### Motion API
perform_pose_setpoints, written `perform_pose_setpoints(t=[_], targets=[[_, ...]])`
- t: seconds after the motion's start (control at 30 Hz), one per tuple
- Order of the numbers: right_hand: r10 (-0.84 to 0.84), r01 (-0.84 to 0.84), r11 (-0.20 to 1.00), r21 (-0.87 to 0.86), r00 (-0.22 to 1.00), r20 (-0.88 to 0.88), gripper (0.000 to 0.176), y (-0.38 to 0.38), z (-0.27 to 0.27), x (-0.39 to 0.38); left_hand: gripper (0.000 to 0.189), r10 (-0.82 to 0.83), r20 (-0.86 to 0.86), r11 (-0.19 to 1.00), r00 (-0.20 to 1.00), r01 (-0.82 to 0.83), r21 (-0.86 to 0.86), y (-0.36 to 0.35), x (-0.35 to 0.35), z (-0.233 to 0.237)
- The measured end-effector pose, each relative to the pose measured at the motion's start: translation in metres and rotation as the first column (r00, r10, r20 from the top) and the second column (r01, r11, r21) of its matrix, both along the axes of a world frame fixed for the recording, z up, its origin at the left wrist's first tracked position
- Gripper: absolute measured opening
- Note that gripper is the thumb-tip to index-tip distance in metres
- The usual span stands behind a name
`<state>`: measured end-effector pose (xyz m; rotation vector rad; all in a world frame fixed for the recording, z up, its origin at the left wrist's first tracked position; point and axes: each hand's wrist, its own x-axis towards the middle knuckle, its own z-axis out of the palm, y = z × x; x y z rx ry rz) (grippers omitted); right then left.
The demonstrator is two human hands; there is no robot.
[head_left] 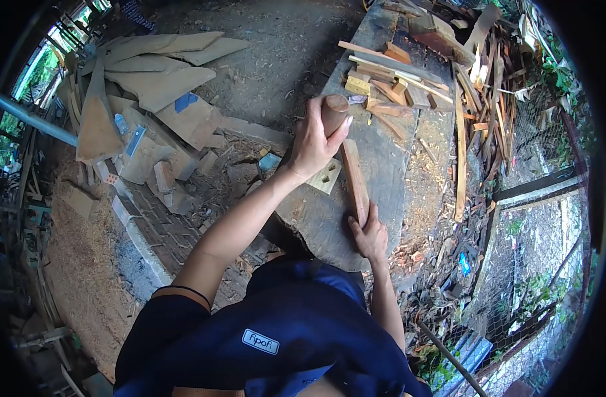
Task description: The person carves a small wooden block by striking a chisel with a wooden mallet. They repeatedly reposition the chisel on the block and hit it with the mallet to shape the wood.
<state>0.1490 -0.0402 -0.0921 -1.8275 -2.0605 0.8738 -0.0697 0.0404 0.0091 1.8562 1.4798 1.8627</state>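
My left hand (311,140) is closed around a thick round wooden piece (335,106), its flat end facing up; how far it extends below the fingers is hidden. Lower and to the right, my right hand (371,235) grips the near end of a long reddish wooden strip (355,178) over the bench. Between my left wrist and the strip, a pale wooden block (327,177) with dark holes lies on the workbench (386,178).
Cut strips and blocks of wood (399,79) are piled at the bench's far end. Scrap wood (491,99) heaps up on the right beside wire netting (548,231). Large boards (161,79) lean at the left, above a brick-edged floor strewn with sawdust (85,258).
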Motion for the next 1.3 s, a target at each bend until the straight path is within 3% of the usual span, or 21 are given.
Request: perform_pose_setpoints(t=[0.13, 0.2, 0.63, 0.77, 0.8, 0.87, 0.93, 0.97, 1.0, 1.1, 1.17, 1.2, 1.23, 1.3], targets=[[0.001, -0.001, 1.0, 0.002, 1.0, -0.003, 0.067, 0.0, 0.001, 0.0, 0.046, 0.001, 0.003, 1.0, 1.0, -0.001, -0.02, 0.0, 0.002, 0.0], [0.003, -0.003, 1.0, 0.005, 1.0, -0.007, 0.066, 0.0, 0.0, 0.0, 0.046, 0.052, -0.034, 0.996, 0.998, -0.05, 0.071, 0.003, 0.004, 0.0], [0.008, -0.008, 1.0, 0.012, 1.0, -0.02, 0.065, 0.0, 0.0, 0.001, 0.046, 0.042, -0.02, 0.998, 0.999, -0.042, 0.04, 0.001, 0.006, 0.001], [0.001, -0.001, 1.0, -0.008, 1.0, -0.009, 0.066, 0.001, -0.002, 0.004, 0.047, 0.105, -0.007, 0.994, 0.994, -0.105, 0.042, 0.001, 0.012, -0.001], [0.024, -0.022, 0.999, 0.032, 0.997, -0.071, 0.066, 0.004, -0.016, 0.011, 0.048, 0.157, -0.042, 0.984, 0.987, -0.152, 0.087, 0.002, 0.013, -0.001], [0.049, -0.036, 0.995, 0.091, 0.99, -0.134, 0.065, 0.017, -0.013, 0.016, 0.05, 0.108, -0.053, 0.99, 0.993, -0.102, 0.1, 0.002, 0.019, -0.008], [-0.086, 0.017, 0.985, -0.172, 0.913, -0.399, 0.064, 0.035, 0.039, 0.015, 0.054, 0.02, -0.067, 0.998, 0.998, -0.016, 0.057, -0.001, 0.027, -0.005], [-0.173, 0.044, 0.967, -0.25, 0.835, -0.522, 0.062, 0.035, 0.099, 0.008, 0.05, 0.003, -0.065, 0.999, 0.998, 0.0, 0.048, -0.002, 0.03, -0.007], [-0.078, 0.088, 0.996, -0.018, 0.751, -0.656, 0.06, 0.039, 0.115, 0.007, 0.047, -0.002, -0.081, 0.999, 0.997, 0.005, 0.034, -0.002, 0.033, -0.009], [0.056, 0.214, 0.95, 0.228, 0.602, -0.796, 0.057, 0.04, 0.197, 0.012, 0.042, -0.031, -0.076, 0.999, 0.997, 0.032, 0.013, 0.001, 0.04, -0.018], [0.161, 0.288, 0.877, 0.384, 0.577, -0.8, 0.059, 0.035, 0.218, 0.004, 0.038, -0.061, -0.09, 0.989, 0.994, 0.048, -0.14, 0.0, 0.041, -0.019], [0.166, 0.17, 0.92, 0.353, 0.647, -0.745, 0.057, 0.035, 0.205, 0.01, 0.037, -0.071, -0.089, 0.99, 0.993, 0.059, -0.127, 0.0, 0.041, -0.018], [0.089, 0.012, 0.983, 0.181, 0.836, -0.541, 0.055, 0.033, 0.204, 0.011, 0.037, -0.073, -0.09, 0.991, 0.993, 0.062, -0.119, 0.002, 0.041, -0.016], [0.171, -0.261, 0.963, -0.065, 0.782, -0.6, 0.055, 0.043, 0.197, 0.021, 0.036, -0.09, -0.066, 0.983, 0.994, 0.078, -0.163, 0.001, 0.042, -0.016]])
